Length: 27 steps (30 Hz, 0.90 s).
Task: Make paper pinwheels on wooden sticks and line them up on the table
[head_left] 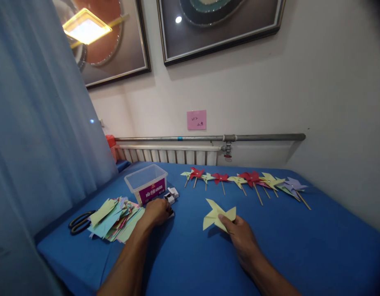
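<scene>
My right hand pinches a folded yellow paper pinwheel just above the blue table. My left hand rests closed on the table, its fingers curled on a small white object beside a clear plastic box. What the left fingers grip is mostly hidden.
A row of several finished pinwheels on sticks lies along the far side. A stack of coloured paper squares and black scissors lie at the left. A blue curtain hangs at left; a radiator stands behind.
</scene>
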Motion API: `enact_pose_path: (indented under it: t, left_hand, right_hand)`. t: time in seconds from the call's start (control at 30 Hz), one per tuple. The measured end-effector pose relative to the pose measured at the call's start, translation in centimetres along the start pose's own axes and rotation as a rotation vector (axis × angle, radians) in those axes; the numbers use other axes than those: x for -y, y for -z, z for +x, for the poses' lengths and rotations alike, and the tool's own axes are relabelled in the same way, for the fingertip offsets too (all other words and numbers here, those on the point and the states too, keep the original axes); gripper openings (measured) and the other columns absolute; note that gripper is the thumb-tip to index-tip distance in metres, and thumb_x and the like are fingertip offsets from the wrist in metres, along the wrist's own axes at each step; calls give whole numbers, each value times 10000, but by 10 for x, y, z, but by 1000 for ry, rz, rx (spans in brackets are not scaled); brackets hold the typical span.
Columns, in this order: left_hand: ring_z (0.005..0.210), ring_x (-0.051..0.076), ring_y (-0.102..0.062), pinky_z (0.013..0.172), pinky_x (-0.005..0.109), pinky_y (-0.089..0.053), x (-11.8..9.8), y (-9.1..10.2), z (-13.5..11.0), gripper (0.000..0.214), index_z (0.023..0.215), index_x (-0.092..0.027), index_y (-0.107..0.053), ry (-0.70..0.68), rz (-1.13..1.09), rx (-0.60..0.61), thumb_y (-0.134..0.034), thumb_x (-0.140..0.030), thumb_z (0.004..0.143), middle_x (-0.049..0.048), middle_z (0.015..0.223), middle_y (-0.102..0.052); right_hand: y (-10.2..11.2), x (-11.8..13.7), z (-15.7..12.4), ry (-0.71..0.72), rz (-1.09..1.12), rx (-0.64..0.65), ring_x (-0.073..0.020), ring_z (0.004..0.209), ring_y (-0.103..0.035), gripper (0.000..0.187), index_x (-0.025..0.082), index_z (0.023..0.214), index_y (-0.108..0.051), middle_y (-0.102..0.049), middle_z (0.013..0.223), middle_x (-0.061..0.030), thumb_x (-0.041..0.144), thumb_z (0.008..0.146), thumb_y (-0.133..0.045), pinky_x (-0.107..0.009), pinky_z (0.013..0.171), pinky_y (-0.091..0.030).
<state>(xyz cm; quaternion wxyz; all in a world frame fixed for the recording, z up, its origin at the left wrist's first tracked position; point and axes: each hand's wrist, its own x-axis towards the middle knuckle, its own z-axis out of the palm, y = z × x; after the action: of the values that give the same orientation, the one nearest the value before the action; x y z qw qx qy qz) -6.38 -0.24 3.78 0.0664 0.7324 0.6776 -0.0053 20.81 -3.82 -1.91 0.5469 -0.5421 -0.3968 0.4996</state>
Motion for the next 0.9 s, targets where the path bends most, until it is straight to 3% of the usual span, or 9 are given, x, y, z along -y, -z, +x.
enact_pose_path:
  t: [0.4,0.6,0.9]
  left_hand:
    - [985,315,-731,833,361,-527,-7,0,1,274,974,-180,-808,30,55,21,-570,-272,872,160,1043,-786]
    - [984,295,-728,817,339,-519,0,-2,1,239,964,-212,-793,27,12,6,-575,-247,871,131,1042,-787]
    - [995,354,-736,810,395,-537,1,1,0,277,969,-169,-794,80,76,18,-543,-211,860,189,1057,-780]
  right_hand:
    - [0,1,-2,21,-17,-3,-304,797,-759,361,187,858,-753,-793,751,-64,489,661,-771,-335,639,-570]
    - [1,-2,0,15,-1,-7,-313,812,-764,347,193,838,-751,-802,778,-68,495,670,-767,-339,638,-574]
    - [1,-1,0,-3,4,-13,-289,781,-756,397,171,896,-779,-813,829,-73,485,652,-785,-333,657,-573]
